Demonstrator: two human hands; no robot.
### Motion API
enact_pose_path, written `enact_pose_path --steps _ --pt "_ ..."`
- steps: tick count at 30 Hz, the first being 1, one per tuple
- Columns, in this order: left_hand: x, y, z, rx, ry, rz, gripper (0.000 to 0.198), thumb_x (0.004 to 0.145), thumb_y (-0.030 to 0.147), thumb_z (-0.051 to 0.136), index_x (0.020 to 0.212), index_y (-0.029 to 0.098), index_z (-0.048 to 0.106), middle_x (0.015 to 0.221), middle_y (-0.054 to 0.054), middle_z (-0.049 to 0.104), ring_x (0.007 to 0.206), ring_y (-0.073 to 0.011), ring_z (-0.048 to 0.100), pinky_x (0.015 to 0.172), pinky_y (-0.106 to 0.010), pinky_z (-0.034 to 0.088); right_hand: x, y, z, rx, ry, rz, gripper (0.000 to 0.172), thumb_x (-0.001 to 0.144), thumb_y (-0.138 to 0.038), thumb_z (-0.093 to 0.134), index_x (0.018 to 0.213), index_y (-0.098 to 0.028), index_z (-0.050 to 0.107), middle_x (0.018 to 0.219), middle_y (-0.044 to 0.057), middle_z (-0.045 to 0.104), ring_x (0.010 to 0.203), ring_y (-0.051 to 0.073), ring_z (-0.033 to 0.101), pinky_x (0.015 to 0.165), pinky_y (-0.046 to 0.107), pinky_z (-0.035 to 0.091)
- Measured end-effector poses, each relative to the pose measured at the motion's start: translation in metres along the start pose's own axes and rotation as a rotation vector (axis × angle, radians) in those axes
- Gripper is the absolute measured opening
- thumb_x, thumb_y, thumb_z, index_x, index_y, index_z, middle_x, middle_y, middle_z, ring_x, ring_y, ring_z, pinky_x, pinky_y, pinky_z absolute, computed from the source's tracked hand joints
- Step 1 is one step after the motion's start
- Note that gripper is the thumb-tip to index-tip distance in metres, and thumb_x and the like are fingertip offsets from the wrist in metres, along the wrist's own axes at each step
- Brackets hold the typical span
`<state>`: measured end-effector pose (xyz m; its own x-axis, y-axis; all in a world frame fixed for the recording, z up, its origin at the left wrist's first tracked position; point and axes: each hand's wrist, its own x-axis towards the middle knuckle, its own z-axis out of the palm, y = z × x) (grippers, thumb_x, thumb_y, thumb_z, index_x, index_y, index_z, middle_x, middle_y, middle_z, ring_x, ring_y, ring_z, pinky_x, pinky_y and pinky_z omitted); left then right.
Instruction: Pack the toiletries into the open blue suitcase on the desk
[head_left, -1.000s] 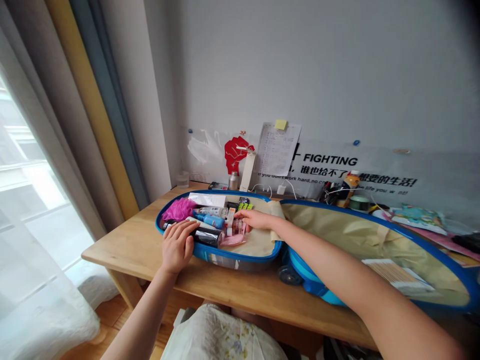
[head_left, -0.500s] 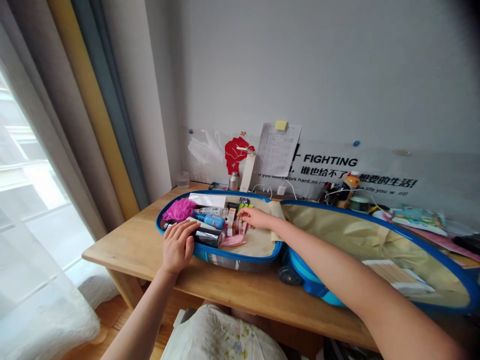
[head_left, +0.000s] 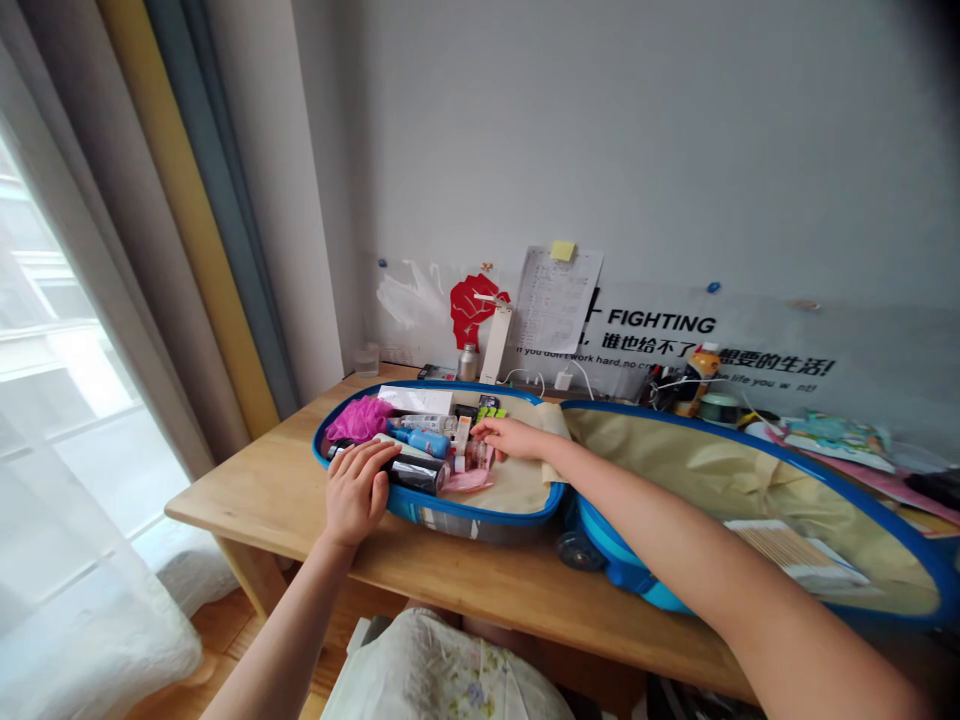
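Note:
A blue-rimmed suitcase [head_left: 480, 516] lies unfolded on the wooden desk, its left half holding toiletries. My left hand [head_left: 356, 490] rests over the near rim, fingers stretched onto a black cylinder [head_left: 420, 472]. My right hand [head_left: 514, 438] reaches into the same half, fingertips slightly apart beside a small clear bottle [head_left: 475, 455] and below a bright green item [head_left: 491, 412]; its grasp looks empty. Around them lie a blue bottle [head_left: 427, 443], a purple bath puff [head_left: 360, 419], a white box [head_left: 416, 400] and a pink item [head_left: 466, 481].
The suitcase's right half [head_left: 675, 450] has a beige lining and holds a pack of cotton swabs [head_left: 795, 553]. A metal bottle [head_left: 468, 362], a white lamp [head_left: 495, 345] and an orange-topped bottle [head_left: 699, 375] stand along the wall. Curtains [head_left: 165, 220] hang at the left.
My right hand has shifted slightly toward me and left, away from the green item, which now shows more fully. The left hand has stayed in place.

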<state>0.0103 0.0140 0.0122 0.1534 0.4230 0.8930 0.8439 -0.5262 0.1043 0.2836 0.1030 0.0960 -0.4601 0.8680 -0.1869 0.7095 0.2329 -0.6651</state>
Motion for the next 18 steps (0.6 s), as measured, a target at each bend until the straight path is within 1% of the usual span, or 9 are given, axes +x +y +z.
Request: enact_pose_path --steps 3,6,9,12,15,17,18 --pt "-0.0001 0.0003 -0.0001 0.002 -0.002 -0.002 0.038 0.097 0.030 0.033 0.113 0.022 0.066 0.112 -0.007 0.071 0.109 -0.0226 0.062 0.099 -0.039 0.038 0.0000 0.0003 0.0003 0.004 -0.017 -0.004 0.035 0.092 -0.007 0.041 0.120 -0.019 0.059 0.128 0.008 0.063 0.049 -0.001 0.053 0.052 0.013 0.047" --pt "0.0001 0.0007 -0.0005 0.009 -0.002 0.009 0.038 0.097 0.029 0.032 0.113 0.022 0.066 0.113 -0.007 0.071 0.109 -0.0227 0.062 0.098 -0.039 0.038 0.0003 0.0018 0.0005 0.001 -0.043 -0.014 0.038 0.092 -0.008 0.039 0.122 -0.023 0.058 0.136 0.006 0.058 0.049 -0.001 0.052 0.049 0.014 0.047" --pt "0.0006 0.0011 -0.0007 0.013 0.006 0.016 0.037 0.097 0.029 0.032 0.113 0.021 0.065 0.112 -0.007 0.071 0.108 -0.0228 0.062 0.097 -0.039 0.038 0.0012 0.0041 0.0002 -0.029 -0.063 -0.020 0.039 0.091 -0.009 0.039 0.122 -0.024 0.058 0.134 0.006 0.060 0.046 -0.001 0.051 0.045 0.014 0.045" --pt "0.0009 0.0011 -0.0005 0.012 0.012 0.026 0.037 0.097 0.028 0.033 0.113 0.021 0.065 0.112 -0.007 0.072 0.108 -0.0229 0.062 0.097 -0.039 0.038 0.0018 0.0060 0.0004 -0.045 -0.061 -0.023 0.039 0.090 -0.011 0.041 0.122 -0.025 0.058 0.130 0.005 0.062 0.045 -0.001 0.051 0.045 0.014 0.045" --pt "0.0007 0.0009 -0.0003 0.010 -0.001 0.017 0.037 0.097 0.028 0.033 0.113 0.021 0.065 0.112 -0.007 0.071 0.109 -0.0230 0.062 0.097 -0.039 0.038 0.0012 0.0059 0.0011 -0.039 -0.064 -0.024 0.041 0.089 -0.012 0.045 0.124 -0.027 0.059 0.131 0.005 0.062 0.046 0.000 0.050 0.044 0.015 0.044" --pt "0.0005 0.0008 -0.0004 0.009 -0.004 0.013 0.037 0.097 0.029 0.033 0.113 0.021 0.065 0.112 -0.007 0.071 0.109 -0.0229 0.062 0.097 -0.039 0.038 0.0002 0.0035 -0.0012 -0.031 -0.043 -0.035 0.042 0.088 -0.013 0.046 0.126 -0.028 0.059 0.133 0.004 0.061 0.047 0.001 0.050 0.042 0.016 0.043" --pt "0.0005 0.0007 -0.0005 0.008 -0.002 0.017 0.037 0.097 0.028 0.032 0.113 0.021 0.065 0.112 -0.007 0.071 0.108 -0.0228 0.062 0.097 -0.039 0.038 -0.0007 0.0015 -0.0045 -0.028 -0.006 -0.042 0.043 0.088 -0.014 0.047 0.127 -0.028 0.059 0.133 0.004 0.060 0.049 0.002 0.050 0.042 0.016 0.042"
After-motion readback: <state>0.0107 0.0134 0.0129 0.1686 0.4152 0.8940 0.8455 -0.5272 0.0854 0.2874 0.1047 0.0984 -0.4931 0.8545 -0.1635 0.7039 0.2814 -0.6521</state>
